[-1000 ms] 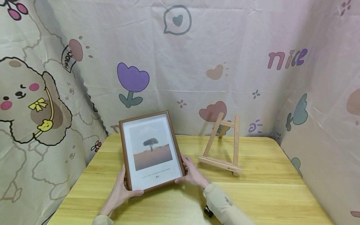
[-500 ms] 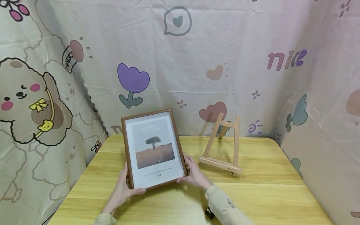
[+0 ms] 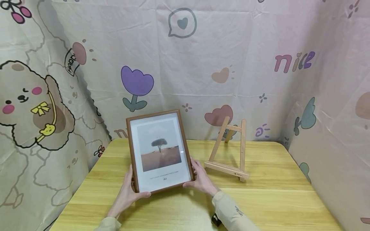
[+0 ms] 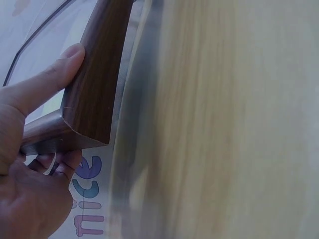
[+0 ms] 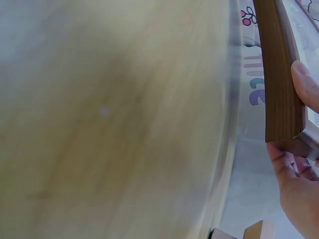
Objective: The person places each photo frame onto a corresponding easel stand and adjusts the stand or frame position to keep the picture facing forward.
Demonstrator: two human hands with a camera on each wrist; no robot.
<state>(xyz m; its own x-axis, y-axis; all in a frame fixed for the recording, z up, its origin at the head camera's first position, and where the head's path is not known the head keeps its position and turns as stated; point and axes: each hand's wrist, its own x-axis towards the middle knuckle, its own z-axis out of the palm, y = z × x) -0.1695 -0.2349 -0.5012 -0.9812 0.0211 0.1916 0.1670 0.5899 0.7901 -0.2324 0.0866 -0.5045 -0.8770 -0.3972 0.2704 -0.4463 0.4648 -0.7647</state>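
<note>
A brown wooden picture frame (image 3: pixel 161 150) with a tree print behind its clear front is held above the table, its face tilted up toward the head camera. My left hand (image 3: pixel 127 191) grips its lower left corner, the thumb (image 4: pixel 62 74) lying over the front edge and the fingers behind. On the lower right side, my right hand (image 3: pixel 201 180) holds it the same way. In the right wrist view the right fingers curl at the frame's side near the corner, partly hidden by the wood. A small wooden easel (image 3: pixel 226 168) stands to the right of the right hand.
The light wood-grain table (image 3: pixel 277 205) runs back to a patterned cloth (image 3: pixel 185 64), which also hangs on both sides. A small black object (image 3: pixel 215 220) shows beside the right sleeve (image 3: pixel 231 208).
Both hands have carried the picture frame slightly to the right and up, and it looks a little more upright. The easel has stayed in place.
</note>
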